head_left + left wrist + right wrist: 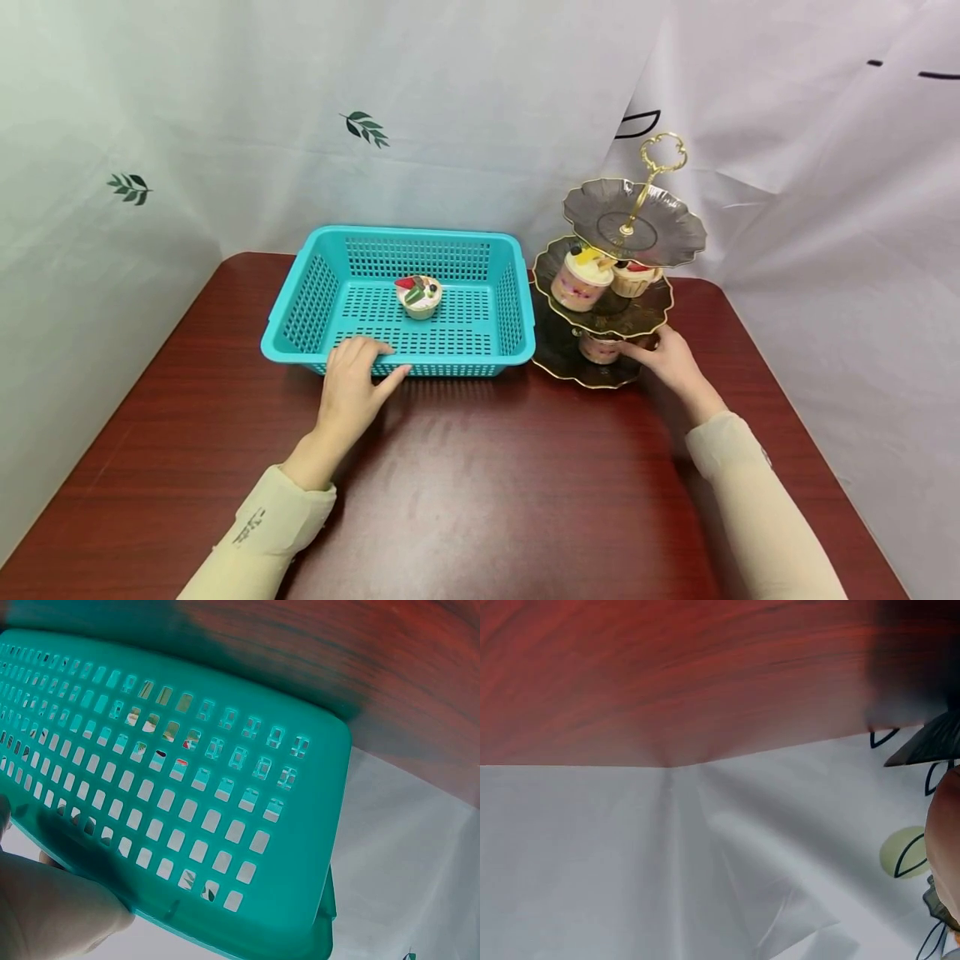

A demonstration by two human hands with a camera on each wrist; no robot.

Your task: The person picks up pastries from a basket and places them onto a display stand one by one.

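My left hand (pixel 351 387) grips the front rim of a turquoise plastic basket (pixel 517 360), fingers over the edge and thumb outside. The left wrist view shows the basket's slotted wall (pixel 191 787) beside the thumb (pixel 64 907). Inside the basket lies a small fruit-topped tart (pixel 420 300). My right hand (pixel 671 367) reaches into the bottom level of a three-tier stand (pixel 633 321). Its thumb touches a dessert cup (pixel 597 350) there; the other fingers are mostly hidden behind the middle tier. That tier holds a larger fruit-topped dessert cup (pixel 580 283) and a cupcake (pixel 632 280).
A gold ring handle (pixel 664 154) rises above the stand's top plate (pixel 675 225). Both basket and stand are on a reddish-brown wooden table (pixel 480 483), close to each other. A pale curtain (pixel 465 117) with leaf prints hangs behind and along the sides.
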